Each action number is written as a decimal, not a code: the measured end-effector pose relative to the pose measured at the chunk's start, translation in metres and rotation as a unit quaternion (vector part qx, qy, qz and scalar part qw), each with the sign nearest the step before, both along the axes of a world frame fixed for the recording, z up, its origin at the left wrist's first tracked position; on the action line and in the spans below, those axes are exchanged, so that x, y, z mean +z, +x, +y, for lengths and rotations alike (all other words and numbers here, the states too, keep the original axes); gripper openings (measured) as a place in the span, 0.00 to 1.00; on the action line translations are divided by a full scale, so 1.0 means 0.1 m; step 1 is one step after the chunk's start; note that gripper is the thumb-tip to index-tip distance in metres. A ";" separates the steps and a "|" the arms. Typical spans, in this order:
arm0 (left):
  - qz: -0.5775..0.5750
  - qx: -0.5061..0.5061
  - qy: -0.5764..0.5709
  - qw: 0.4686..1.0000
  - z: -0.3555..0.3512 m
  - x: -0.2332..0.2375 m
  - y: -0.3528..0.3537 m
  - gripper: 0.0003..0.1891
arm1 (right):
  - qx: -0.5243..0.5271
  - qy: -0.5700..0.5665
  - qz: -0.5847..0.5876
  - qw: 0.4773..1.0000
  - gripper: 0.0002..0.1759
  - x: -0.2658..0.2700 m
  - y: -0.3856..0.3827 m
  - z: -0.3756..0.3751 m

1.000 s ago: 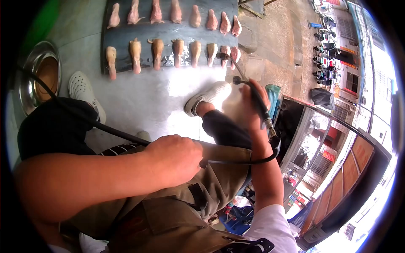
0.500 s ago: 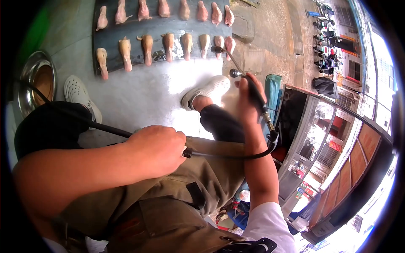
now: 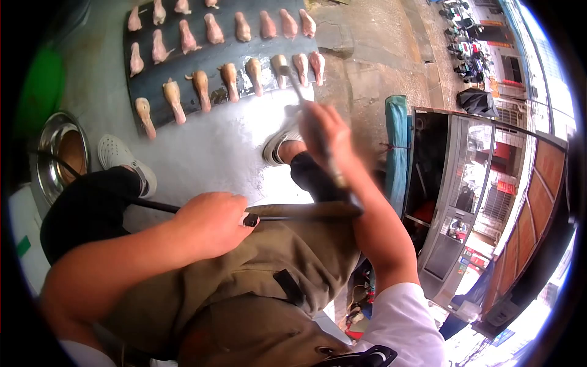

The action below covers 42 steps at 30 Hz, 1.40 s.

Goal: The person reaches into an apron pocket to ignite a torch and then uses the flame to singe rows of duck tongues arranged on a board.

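My left hand (image 3: 211, 221) is closed around a black hose (image 3: 153, 206) that crosses my lap. My right hand (image 3: 324, 131) grips the handle of a torch wand (image 3: 295, 85), blurred by motion, whose tip points at the near row of plucked birds (image 3: 232, 79). The birds lie in rows on a dark board (image 3: 208, 58) on the wet concrete floor, just beyond my white shoes (image 3: 278, 142). I sit with a tan apron (image 3: 263, 275) over dark trousers.
A steel bowl (image 3: 58, 153) stands at the left beside my other shoe (image 3: 125, 159). A glass-fronted stall cabinet (image 3: 465, 183) and a blue cloth (image 3: 396, 140) are at the right. Parked scooters (image 3: 468, 67) line the street beyond.
My right hand and the wand have swung left and closer to the board's near row. The view has tilted, showing more rows of birds. My left hand keeps its hold on the hose.
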<state>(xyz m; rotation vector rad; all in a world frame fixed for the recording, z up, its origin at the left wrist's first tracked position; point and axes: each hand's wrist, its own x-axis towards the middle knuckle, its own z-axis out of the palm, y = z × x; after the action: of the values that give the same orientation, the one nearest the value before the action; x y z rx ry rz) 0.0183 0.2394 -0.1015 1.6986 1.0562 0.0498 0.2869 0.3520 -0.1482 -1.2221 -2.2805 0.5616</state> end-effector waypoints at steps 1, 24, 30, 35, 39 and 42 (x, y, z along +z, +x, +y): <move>-0.002 0.002 0.008 1.000 -0.06 -0.04 -0.01 0.17 | 0.025 -0.043 -0.012 0.999 0.19 -0.04 -0.02 0.01; -0.222 0.147 0.084 0.960 0.62 0.31 0.07 0.10 | 0.057 -0.174 -0.308 0.934 0.23 0.56 -1.08 2.74; -0.217 0.171 0.070 0.959 0.66 0.29 -0.01 0.09 | 0.043 -0.167 -0.376 0.911 0.23 0.31 -1.33 2.86; -0.211 0.147 0.099 0.961 0.62 0.28 -0.02 0.10 | 0.064 -0.139 -0.387 0.909 0.23 0.25 -1.39 2.83; -0.201 0.148 0.118 0.961 0.58 0.27 0.02 0.08 | 0.090 -0.139 -0.425 0.890 0.23 0.30 -1.33 2.74; -0.186 0.135 0.127 0.965 0.55 0.25 0.05 0.07 | 0.082 -0.138 -0.379 0.911 0.20 0.40 -1.29 2.56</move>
<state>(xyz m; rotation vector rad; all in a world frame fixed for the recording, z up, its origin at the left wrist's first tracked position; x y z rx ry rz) 0.0232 0.2942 -0.0766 1.6716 1.0156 0.6805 0.1575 0.6080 -0.1085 -1.5971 -3.0529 0.5433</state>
